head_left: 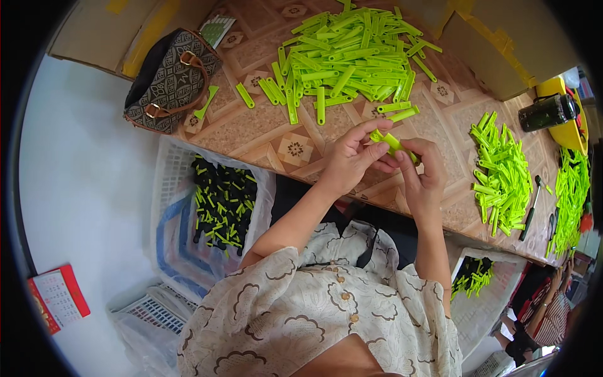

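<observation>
Head view: green strip (394,143) held over worktop (257,139) near edge, in both hands, presumably so both ends can be handled. Left hand (352,157) grip: pinched closed, thumb over fingers, on its 10 o'clock end. Right hand (424,176) grip: thumb and fingers closed on 4 o'clock end. Big pile (355,60) at 11 o'clock, probably heaped there for easy reach; smaller pile (502,182) at 3–4 o'clock, well apart, likely to keep batches separate. Bag (164,85) at 9–10, seemingly out of the way.
</observation>
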`<move>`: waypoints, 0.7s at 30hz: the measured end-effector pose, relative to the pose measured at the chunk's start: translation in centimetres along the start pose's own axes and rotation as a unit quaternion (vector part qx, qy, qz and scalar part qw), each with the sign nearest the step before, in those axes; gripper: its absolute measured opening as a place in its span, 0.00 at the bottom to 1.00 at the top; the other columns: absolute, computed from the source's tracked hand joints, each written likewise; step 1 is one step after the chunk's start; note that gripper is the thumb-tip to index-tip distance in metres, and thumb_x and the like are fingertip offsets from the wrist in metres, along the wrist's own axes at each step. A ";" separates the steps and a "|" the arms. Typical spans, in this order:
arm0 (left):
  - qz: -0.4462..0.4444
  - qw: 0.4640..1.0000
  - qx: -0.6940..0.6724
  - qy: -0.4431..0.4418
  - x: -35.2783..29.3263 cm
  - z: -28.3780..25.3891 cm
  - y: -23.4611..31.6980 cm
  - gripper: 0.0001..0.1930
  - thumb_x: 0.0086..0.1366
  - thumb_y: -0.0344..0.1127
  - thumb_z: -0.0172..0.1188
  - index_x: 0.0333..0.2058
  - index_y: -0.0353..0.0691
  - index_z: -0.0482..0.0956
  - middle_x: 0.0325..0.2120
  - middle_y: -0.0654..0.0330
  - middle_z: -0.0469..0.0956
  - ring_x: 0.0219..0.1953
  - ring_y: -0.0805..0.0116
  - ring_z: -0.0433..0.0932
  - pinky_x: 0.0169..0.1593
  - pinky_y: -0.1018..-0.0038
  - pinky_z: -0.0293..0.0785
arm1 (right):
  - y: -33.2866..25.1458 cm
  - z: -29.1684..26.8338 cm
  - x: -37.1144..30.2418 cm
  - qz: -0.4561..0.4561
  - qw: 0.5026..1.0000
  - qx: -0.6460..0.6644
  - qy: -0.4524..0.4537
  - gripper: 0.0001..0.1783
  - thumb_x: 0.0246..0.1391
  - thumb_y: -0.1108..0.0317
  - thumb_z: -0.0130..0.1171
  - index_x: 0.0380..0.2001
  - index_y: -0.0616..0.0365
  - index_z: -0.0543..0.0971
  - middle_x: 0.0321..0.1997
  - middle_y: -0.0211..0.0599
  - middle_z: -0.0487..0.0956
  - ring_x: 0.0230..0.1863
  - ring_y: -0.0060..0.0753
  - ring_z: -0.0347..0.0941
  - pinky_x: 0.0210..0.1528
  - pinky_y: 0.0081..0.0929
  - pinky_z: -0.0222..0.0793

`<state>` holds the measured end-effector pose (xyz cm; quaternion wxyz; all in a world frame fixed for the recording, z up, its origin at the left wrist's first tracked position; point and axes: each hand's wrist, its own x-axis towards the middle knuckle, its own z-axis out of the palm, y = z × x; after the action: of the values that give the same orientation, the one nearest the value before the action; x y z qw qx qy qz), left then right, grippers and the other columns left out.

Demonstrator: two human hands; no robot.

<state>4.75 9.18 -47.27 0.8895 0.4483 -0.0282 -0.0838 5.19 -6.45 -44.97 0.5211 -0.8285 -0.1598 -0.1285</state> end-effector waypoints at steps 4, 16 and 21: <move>-0.011 0.999 0.038 0.004 -0.3 -0.6 -0.6 0.18 0.64 0.24 0.55 0.53 0.35 0.69 0.37 0.56 0.78 0.35 0.69 0.81 0.38 0.77 0.81 | 0.2 -0.7 0.3 -0.019 0.999 -0.033 -0.037 0.09 0.48 0.77 0.62 0.35 0.60 0.78 0.33 0.39 0.76 0.33 0.38 0.73 0.36 0.27 0.68; 0.018 0.997 0.065 -0.034 -0.4 -1.8 -0.8 0.16 0.60 0.23 0.60 0.48 0.32 0.75 0.34 0.58 0.80 0.33 0.74 0.80 0.39 0.80 0.79 | -0.1 -0.1 -0.7 -0.078 0.996 -0.033 -0.015 0.11 0.46 0.79 0.64 0.36 0.61 0.80 0.32 0.40 0.77 0.32 0.35 0.75 0.32 0.25 0.70; 0.009 0.998 0.057 -0.032 -0.2 -1.9 -0.5 0.15 0.59 0.23 0.61 0.46 0.32 0.77 0.32 0.58 0.80 0.32 0.75 0.80 0.38 0.81 0.78 | 0.5 0.1 -1.0 -0.080 0.997 -0.017 -0.008 0.11 0.46 0.79 0.64 0.36 0.61 0.81 0.33 0.40 0.77 0.32 0.33 0.75 0.31 0.24 0.70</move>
<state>4.78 10.44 -48.82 0.8617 0.4953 -0.0651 -0.0884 4.43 -6.65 -45.80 0.4936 -0.8230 -0.2274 -0.1653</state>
